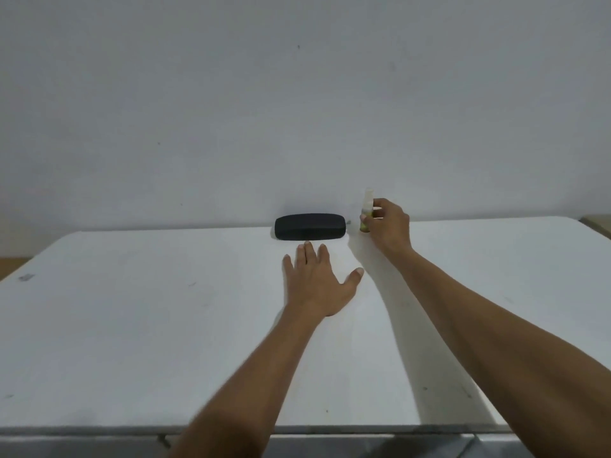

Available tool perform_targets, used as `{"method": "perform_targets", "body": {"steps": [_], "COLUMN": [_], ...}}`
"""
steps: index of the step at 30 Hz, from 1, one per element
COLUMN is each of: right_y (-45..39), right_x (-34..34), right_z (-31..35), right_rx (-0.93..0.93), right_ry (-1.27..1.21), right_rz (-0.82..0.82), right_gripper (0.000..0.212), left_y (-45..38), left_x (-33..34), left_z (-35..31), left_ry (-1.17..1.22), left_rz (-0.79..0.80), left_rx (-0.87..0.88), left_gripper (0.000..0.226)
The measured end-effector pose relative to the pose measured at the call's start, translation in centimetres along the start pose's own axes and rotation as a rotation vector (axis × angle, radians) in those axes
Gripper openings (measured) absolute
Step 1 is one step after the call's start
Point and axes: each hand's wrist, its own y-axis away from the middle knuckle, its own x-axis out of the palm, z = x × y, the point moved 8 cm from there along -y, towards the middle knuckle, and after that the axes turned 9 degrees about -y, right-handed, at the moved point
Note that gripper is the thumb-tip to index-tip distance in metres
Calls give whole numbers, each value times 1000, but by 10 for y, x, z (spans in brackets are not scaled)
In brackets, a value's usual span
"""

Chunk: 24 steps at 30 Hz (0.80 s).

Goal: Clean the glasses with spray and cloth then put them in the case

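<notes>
A black glasses case [310,227] lies shut at the far edge of the white table [132,325], against the wall. Just right of it stands a small spray bottle [366,211] with a clear cap and yellowish liquid. My right hand [390,226] has its fingers and thumb closed around the bottle, which stands upright on the table. My left hand [317,282] lies flat and palm down on the table just in front of the case, fingers spread, holding nothing. No glasses or cloth show in view.
A plain pale wall [297,110] rises directly behind the table. The table's near edge [99,428] runs across the bottom of the view. A beige object [598,224] peeks in at the far right.
</notes>
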Motion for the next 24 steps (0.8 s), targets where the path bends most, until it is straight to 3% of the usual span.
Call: {"method": "perform_targets", "body": {"steps": [15,22,24], "right_y": [8,101,154], "right_x": [-9,-71,-103], "right_z": [-5,13,14], "right_rx": [91,76,38], "right_ry": [13,-124,-166], "right_rz": [25,28,-29], "right_gripper": [53,48,38], "left_y": [5,25,49], "left_x": [-7,-23,-28], "left_z": [1,0,-3], "left_ry": [8,24,172], "left_rz": [-4,12,45], "left_rx": [-12,1,72], "left_gripper": [100,89,80]}}
